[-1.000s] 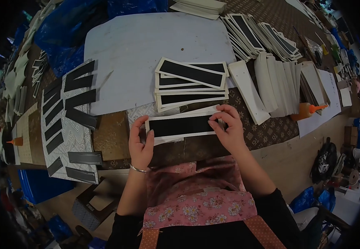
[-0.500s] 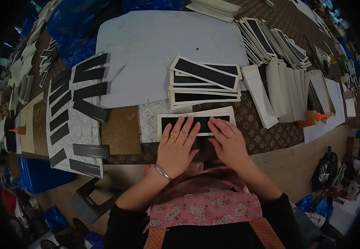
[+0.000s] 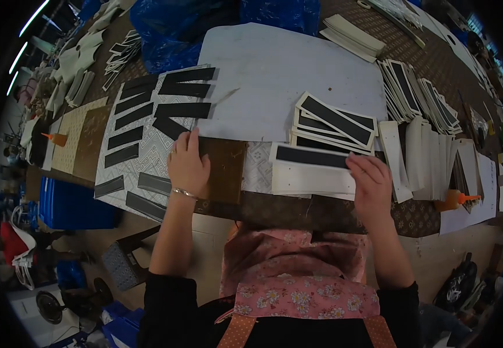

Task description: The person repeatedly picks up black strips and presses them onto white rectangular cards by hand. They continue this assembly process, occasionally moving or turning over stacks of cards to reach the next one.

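Note:
My right hand grips the right end of a white card with a black strip on it. That card is raised at its edge over a blank white card near the table's front. My left hand is at the left, its fingertips at the lower end of a loose black strip. The left fingers are stretched out and the thumb stands apart. Several more black strips lie on the grey patterned sheet. Behind the right hand is a loose pile of black-and-white cards.
A brown board lies between the hands. Stacks of white cards and an orange glue bottle are at the right. Another orange-tipped bottle is at the left. Blue plastic bags sit behind the large white sheet.
My left hand has left the card and moved left to the black strips. My right hand now lifts the card by its right end, showing a blank one underneath. The view has shifted left.

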A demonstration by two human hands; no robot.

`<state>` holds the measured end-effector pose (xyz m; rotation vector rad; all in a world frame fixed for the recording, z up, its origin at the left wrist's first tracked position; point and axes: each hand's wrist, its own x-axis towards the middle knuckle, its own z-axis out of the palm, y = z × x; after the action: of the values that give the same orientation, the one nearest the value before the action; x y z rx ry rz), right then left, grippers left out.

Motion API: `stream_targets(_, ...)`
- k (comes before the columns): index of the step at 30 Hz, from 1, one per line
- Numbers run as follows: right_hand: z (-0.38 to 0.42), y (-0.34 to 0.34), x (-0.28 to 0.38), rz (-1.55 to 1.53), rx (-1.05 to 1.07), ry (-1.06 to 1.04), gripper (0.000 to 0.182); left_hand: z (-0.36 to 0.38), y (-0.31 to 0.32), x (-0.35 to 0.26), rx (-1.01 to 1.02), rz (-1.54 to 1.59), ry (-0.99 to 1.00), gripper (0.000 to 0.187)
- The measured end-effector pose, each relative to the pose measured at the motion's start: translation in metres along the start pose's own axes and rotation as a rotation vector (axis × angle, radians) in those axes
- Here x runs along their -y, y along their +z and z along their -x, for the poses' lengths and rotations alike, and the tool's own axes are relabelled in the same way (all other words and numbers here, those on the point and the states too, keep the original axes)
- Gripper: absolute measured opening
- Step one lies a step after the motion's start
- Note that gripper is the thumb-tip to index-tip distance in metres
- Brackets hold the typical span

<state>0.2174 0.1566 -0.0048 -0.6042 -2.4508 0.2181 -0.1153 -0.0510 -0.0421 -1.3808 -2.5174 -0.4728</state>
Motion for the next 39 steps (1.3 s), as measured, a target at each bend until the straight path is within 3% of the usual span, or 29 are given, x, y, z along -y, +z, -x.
stream_targets(2, -0.018, 0.000, -0.008, 0.022, -0.085, 0.001, 0.032, -0.010, 0.009, 0.014, 0.117, -0.078, -0.202, 0.062)
stream_targets(4, -0.028, 0.006, -0.022, 0.198, -0.074, 0.015, 0.034, -0.011, 0.015, 0.023, 0.042, -0.092, -0.142, 0.065)
stream_targets(6, -0.017, 0.012, -0.028, 0.200, -0.035, 0.080, 0.038, -0.014, -0.007, 0.014, 0.222, 0.070, -0.335, 0.065)
stream_targets(7, -0.009, 0.012, -0.026, 0.114, -0.034, 0.106, 0.039, -0.009, -0.010, 0.018, 0.085, 0.058, -0.250, 0.060)
stream_targets(8, -0.002, 0.014, -0.023, 0.028, -0.032, 0.129, 0.041, -0.005, -0.017, 0.012, 0.081, 0.069, -0.246, 0.060)
stream_targets(10, 0.011, 0.015, -0.008, -0.290, 0.057, 0.206, 0.040, 0.005, -0.043, -0.005, -0.279, 0.376, -0.093, 0.056)
stream_targets(11, 0.015, 0.014, 0.007, -0.465, 0.120, 0.267, 0.038, 0.012, -0.054, -0.023, -0.274, 0.384, -0.093, 0.056)
stream_targets(13, 0.020, 0.013, 0.040, -1.091, 0.295, 0.587, 0.029, 0.027, -0.069, -0.077, -0.448, 0.535, 0.070, 0.049)
stream_targets(14, 0.019, 0.018, 0.049, -1.081, 0.287, 0.592, 0.029, 0.036, -0.071, -0.101, -0.386, 0.625, 0.138, 0.046)
stream_targets(16, 0.020, 0.023, 0.059, -2.062, 0.291, 0.940, 0.017, 0.048, -0.066, -0.141, -0.236, 0.768, 0.300, 0.040)
stream_targets(20, 0.015, 0.009, 0.048, -2.063, 0.251, 1.153, 0.013, 0.067, -0.034, -0.176, -0.049, 0.903, 0.549, 0.037)
stream_targets(23, 0.027, -0.001, 0.024, -1.888, -0.068, 0.797, 0.028, 0.066, -0.032, -0.175, 0.019, 0.937, 0.455, 0.037)
stream_targets(25, 0.015, -0.008, 0.005, -1.433, -0.333, 0.688, 0.021, 0.062, -0.016, -0.157, -0.006, 0.873, 0.342, 0.039)
stream_targets(27, 0.009, -0.004, -0.039, -1.139, -0.312, 0.727, 0.026, 0.058, 0.002, -0.141, -0.034, 0.805, 0.228, 0.040)
stream_targets(28, 0.005, -0.003, -0.068, -1.195, -0.094, 0.939, 0.029, 0.057, 0.010, -0.135, -0.020, 0.794, 0.160, 0.041)
stream_targets(29, 0.006, -0.003, -0.068, -1.201, -0.097, 0.940, 0.029, 0.056, 0.015, -0.130, -0.006, 0.782, 0.094, 0.042)
stream_targets(31, 0.001, -0.002, -0.068, -0.921, 0.018, 1.054, 0.031, 0.057, 0.025, -0.125, -0.015, 0.787, 0.086, 0.042)
stream_targets(32, 0.000, -0.003, -0.061, -0.924, 0.027, 1.055, 0.031, 0.060, 0.026, -0.123, -0.013, 0.797, 0.066, 0.043)
stream_targets(34, 0.001, -0.004, -0.042, -0.956, -0.005, 0.849, 0.037, 0.060, 0.029, -0.125, 0.037, 0.846, 0.002, 0.043)
stream_targets(38, 0.011, 0.009, -0.052, -0.807, 0.134, 0.920, 0.040, 0.057, 0.041, -0.120, 0.143, 0.975, 0.017, 0.045)
stream_targets(39, 0.013, 0.001, -0.035, -0.766, 0.198, 0.763, 0.040, 0.059, 0.040, -0.120, 0.150, 0.972, 0.004, 0.045)
